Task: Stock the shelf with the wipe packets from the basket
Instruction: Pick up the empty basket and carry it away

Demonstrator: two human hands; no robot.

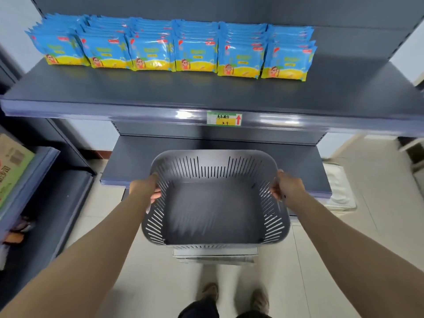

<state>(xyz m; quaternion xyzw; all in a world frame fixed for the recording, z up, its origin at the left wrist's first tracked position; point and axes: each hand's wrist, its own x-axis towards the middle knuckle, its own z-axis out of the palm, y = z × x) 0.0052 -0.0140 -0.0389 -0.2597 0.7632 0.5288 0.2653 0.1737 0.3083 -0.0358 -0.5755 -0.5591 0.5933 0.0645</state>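
A grey slotted plastic basket [213, 245] hangs in front of me, below the upper shelf, with nothing inside it. My left hand [144, 189] grips its left rim, fingers curled over the edge. My right hand [286, 187] grips the right rim the same way. Blue and yellow wipe packets [151, 53] stand in several rows at the back of the dark grey upper shelf [160, 92]. The front strip of that shelf is bare.
A price tag with a red arrow [224, 118] sits on the shelf's front edge. A lower shelf [137, 161] lies behind the basket. A neighbouring rack with a cardboard box [11, 164] stands at left. Tiled floor and my shoes [210, 291] are below.
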